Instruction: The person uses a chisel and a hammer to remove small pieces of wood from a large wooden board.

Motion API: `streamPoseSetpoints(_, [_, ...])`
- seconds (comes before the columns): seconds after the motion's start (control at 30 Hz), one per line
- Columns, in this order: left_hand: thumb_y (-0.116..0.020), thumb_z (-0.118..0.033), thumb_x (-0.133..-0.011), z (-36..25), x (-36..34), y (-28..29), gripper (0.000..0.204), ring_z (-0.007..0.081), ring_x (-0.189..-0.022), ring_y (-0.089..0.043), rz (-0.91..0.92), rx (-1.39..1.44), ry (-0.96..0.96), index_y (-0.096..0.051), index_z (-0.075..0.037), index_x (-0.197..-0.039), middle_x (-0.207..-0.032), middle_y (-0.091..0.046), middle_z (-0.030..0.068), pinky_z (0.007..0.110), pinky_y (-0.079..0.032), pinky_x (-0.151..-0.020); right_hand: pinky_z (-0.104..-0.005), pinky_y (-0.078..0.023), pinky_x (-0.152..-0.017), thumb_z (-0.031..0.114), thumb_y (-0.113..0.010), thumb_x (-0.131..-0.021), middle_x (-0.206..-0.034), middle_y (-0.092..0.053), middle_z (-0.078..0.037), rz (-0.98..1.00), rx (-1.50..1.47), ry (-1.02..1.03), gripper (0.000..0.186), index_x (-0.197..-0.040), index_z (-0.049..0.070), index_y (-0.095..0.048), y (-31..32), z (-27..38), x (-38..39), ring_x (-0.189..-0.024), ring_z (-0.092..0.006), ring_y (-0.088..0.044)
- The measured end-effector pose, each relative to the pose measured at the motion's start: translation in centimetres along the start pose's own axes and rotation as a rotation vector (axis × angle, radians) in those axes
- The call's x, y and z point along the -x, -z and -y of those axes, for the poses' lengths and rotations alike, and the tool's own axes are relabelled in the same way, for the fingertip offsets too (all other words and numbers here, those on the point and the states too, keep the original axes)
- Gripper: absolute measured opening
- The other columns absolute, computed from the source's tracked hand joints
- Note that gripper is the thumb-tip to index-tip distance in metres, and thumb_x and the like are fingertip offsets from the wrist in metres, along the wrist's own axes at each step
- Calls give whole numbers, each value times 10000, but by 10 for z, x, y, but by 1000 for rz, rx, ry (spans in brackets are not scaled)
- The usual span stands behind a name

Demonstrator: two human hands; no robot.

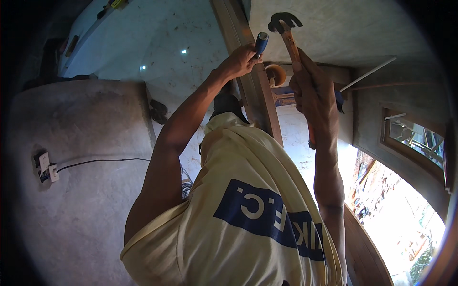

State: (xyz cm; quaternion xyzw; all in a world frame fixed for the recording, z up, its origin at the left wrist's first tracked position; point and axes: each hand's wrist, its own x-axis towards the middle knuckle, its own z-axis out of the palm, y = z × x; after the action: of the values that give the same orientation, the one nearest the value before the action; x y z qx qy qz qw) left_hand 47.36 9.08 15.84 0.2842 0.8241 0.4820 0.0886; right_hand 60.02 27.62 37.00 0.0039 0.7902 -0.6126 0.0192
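My left hand [241,62] is closed around a blue-handled tool [261,44] with a metal-capped end, likely a chisel, held at a long wooden beam [267,114]. Its working end is hidden. My right hand [315,90] grips the wooden handle of a claw hammer [288,31], whose dark head is raised to the right of the blue tool's capped end, apart from it.
A grey concrete surface with socket boxes [47,167] and a black cable [102,160] is at left. A round orange-brown object [275,74], a white rod [367,74], a framed window [415,143] and a bright opening with debris [374,190] are at right.
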Motion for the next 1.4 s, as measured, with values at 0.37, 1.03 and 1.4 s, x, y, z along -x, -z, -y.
streamPoseSetpoints(0.37, [-593, 27, -936, -9, 4, 4, 101, 223, -851, -646, -14, 121, -11, -514, -35, -950, -856, -570, 90, 362, -523, -773, -307, -467, -596, 140, -465, -1026, -751, -617, -35, 48, 331, 114, 364, -1313, -62, -558, 2, -22, -9, -652, -114, -543])
streamPoseSetpoints(1.03, [-652, -38, -933, -4, -21, 14, 115, 168, -877, -687, 152, 83, 4, -537, -37, -944, -830, -624, 71, 342, -532, -777, -205, -266, -444, 265, -518, -1044, -654, -415, 57, -108, -56, -79, 415, -1376, 19, -557, 5, -5, 13, -532, -8, -344])
streamPoseSetpoints(1.4, [-642, -38, -939, -16, -11, 12, 139, 147, -815, -671, 77, 16, -20, -514, -32, -884, -746, -536, 52, 316, -484, -662, -211, -256, -435, 254, -526, -1041, -653, -383, 69, -57, 23, 24, 429, -1406, 29, -533, -5, 0, 3, -545, -6, -320])
